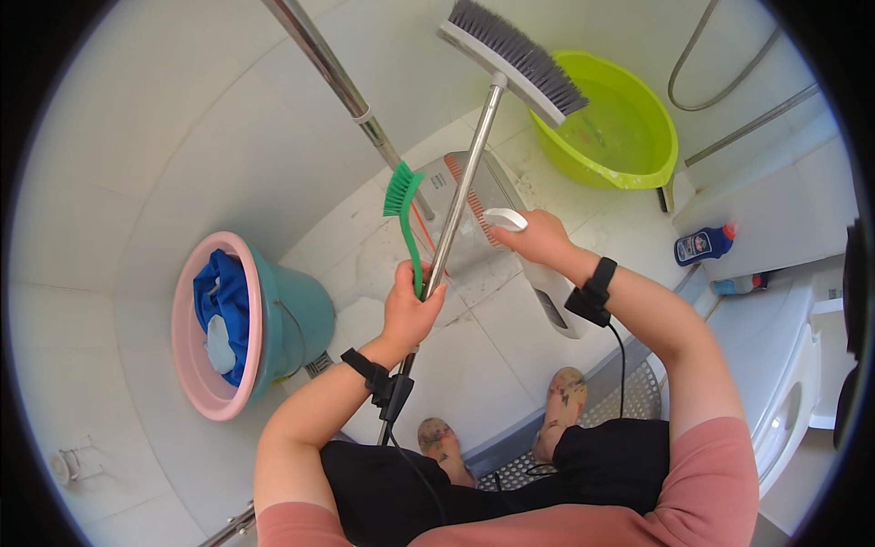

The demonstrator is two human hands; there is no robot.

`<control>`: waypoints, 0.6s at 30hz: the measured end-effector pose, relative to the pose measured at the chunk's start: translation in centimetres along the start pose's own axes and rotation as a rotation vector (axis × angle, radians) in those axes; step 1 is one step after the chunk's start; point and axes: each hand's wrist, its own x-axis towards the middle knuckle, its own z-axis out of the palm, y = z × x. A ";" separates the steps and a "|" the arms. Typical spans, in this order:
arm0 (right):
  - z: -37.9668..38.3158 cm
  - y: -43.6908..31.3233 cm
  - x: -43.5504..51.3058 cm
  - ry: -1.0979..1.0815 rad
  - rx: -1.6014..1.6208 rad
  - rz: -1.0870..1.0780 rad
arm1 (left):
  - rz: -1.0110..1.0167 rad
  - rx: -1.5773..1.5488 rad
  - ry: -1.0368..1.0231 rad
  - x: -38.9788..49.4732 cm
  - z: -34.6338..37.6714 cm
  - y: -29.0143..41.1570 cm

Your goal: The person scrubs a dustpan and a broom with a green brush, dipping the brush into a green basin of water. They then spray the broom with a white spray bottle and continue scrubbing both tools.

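My left hand (412, 308) grips the metal pole (465, 188) of a broom together with the handle of a green scrub brush (408, 205). The broom head (513, 58), with dark grey bristles, is raised towards the far wall. In my right hand (547, 239) is a white spray bottle (557, 294), held at its neck below the white trigger head (506, 219). Beyond the hands, a translucent grey dustpan (489, 174) with orange-red teeth rests on the floor, its long metal handle (328, 61) rising to the upper left.
A lime-green basin (615, 179) holds cloudy water. At left, a pink basin (183, 328) containing blue cloth (229, 290) sits against a teal bucket (294, 321). A dark blue bottle (697, 246) lies at right, near a white washing machine (765, 369). A raised sill (506, 441) crosses the floor by my feet.
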 end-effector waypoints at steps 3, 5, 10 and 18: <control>0.5 -0.2 1.5 -0.050 0.009 0.025 | -0.037 -0.021 -0.021 -0.1 0.0 -0.3; 1.0 -0.1 2.2 -0.055 0.063 -0.041 | -0.044 -0.005 -0.002 -0.2 0.0 -0.5; 1.0 0.3 2.6 -0.141 -0.057 0.028 | -0.069 0.004 -0.010 -0.6 0.1 -2.0; 0.2 1.8 1.4 -0.079 0.096 0.084 | -0.149 0.107 -0.122 -2.7 0.3 -6.3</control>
